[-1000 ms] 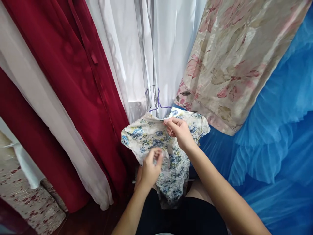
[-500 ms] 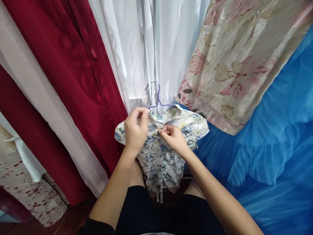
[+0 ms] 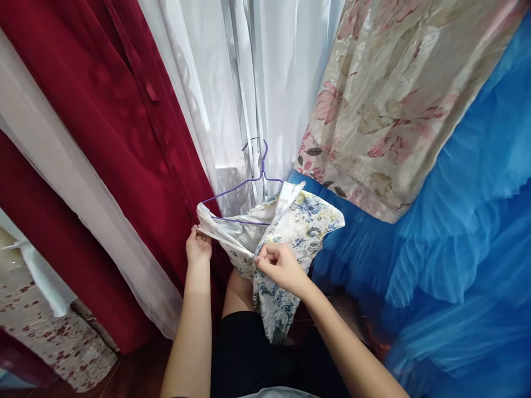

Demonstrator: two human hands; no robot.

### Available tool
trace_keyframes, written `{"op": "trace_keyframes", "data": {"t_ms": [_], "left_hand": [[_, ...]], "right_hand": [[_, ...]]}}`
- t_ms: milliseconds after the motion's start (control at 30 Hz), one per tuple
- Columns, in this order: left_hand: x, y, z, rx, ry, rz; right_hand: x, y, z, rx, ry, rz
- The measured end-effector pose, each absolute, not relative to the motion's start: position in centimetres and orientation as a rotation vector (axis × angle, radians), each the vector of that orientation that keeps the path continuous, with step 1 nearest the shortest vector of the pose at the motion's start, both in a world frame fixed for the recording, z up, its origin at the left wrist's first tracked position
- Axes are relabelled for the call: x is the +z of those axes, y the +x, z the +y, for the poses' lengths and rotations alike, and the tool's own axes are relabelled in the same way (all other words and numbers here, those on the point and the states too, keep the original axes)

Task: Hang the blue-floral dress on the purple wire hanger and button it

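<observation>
Since the earlier frame the left hand (image 3: 198, 247) has moved down-left and pulled the small blue-flowered white dress (image 3: 286, 232) half off the thin purple wire hanger (image 3: 244, 185). Both hands pinch fabric, the right hand (image 3: 279, 267) at the middle. Next, I judge, the right shoulder must slide off.

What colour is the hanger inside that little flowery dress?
Purple: the thin wire hanger shows best in the head view, above the dress.

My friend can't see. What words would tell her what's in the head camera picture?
Two bare hands hold a small blue-flowered dress half off a purple wire hanger: the left hand pinches its edge, the right hand grips its front. Around it hang a red curtain, white curtain, flowered cloth and blue frilly fabric.
</observation>
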State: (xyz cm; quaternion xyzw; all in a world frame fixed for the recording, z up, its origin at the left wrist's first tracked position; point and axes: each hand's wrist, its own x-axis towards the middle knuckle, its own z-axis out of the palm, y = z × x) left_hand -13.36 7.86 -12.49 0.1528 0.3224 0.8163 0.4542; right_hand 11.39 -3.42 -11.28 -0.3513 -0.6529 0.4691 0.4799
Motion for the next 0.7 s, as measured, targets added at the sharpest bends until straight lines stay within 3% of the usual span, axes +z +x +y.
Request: {"op": "trace_keyframes", "data": {"t_ms": [167, 333, 467, 600, 700], "left_hand": [[-17.7, -9.6, 5.8, 1.91, 0.23, 0.852], [-20.8, -5.2, 2.1, 1.796, 0.305, 0.787], [-19.6, -1.6, -0.8, 1.709, 0.476, 0.655], [-16.4, 1.5, -4.2, 1.57, 0.861, 0.616], [-14.2, 3.1, -6.8, 1.503, 1.282, 0.745]], "right_hand": [[-15.2, 13.7, -4.8, 1.28, -0.859, -1.197], [-20.2, 16.9, -5.9, 1.151, -0.866, -0.643], [-23.0, 18.5, -5.7, 0.989, -0.903, -0.314], [-22.9, 17.7, -5.7, 0.803, -0.973, -0.369], [-20.8, 16.2, -6.9, 1.044, -0.955, -0.779]]}}
